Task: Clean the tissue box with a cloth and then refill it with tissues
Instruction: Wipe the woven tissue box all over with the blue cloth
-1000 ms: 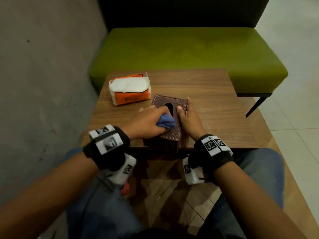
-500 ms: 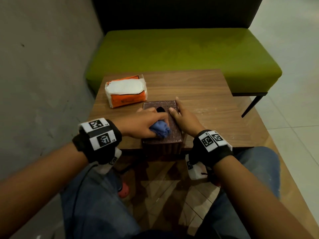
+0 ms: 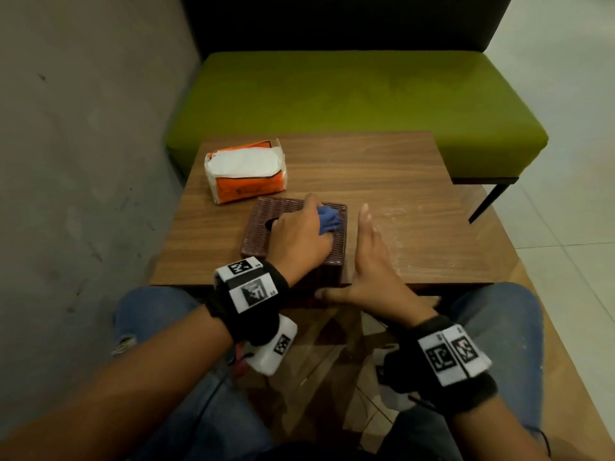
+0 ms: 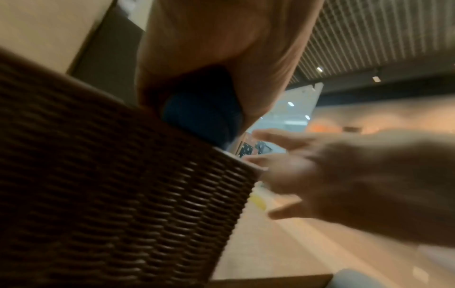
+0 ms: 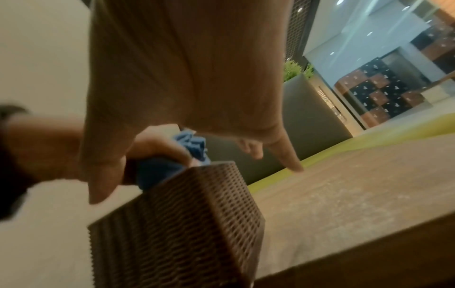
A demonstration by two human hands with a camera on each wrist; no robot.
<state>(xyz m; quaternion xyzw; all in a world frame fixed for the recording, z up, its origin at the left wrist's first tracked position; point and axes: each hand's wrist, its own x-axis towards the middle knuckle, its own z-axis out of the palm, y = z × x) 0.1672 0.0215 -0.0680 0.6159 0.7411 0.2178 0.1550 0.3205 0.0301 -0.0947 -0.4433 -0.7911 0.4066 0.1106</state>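
A brown woven tissue box (image 3: 263, 227) (image 4: 110, 194) (image 5: 192, 220) stands at the near edge of the wooden table (image 3: 392, 181). My left hand (image 3: 299, 234) grips a bunched blue cloth (image 3: 327, 219) (image 4: 202, 115) (image 5: 192, 146) and presses it on the box's top, right of the oval slot (image 3: 271, 223). My right hand (image 3: 369, 261) (image 4: 344, 179) (image 5: 197, 97) is open, fingers straight, just right of the box, thumb stretched along its near side. An orange and white tissue pack (image 3: 246, 171) lies at the table's back left.
A green bench seat (image 3: 349, 101) with a dark backrest stands behind the table. A grey wall (image 3: 83, 161) runs along the left. My knees in blue jeans (image 3: 499, 314) sit under the near table edge. Pale floor tiles (image 3: 565, 227) lie to the right.
My left hand has slid the cloth from the near part of the box's top toward its far right corner. My right hand has let go of the box's side and opened beside it.
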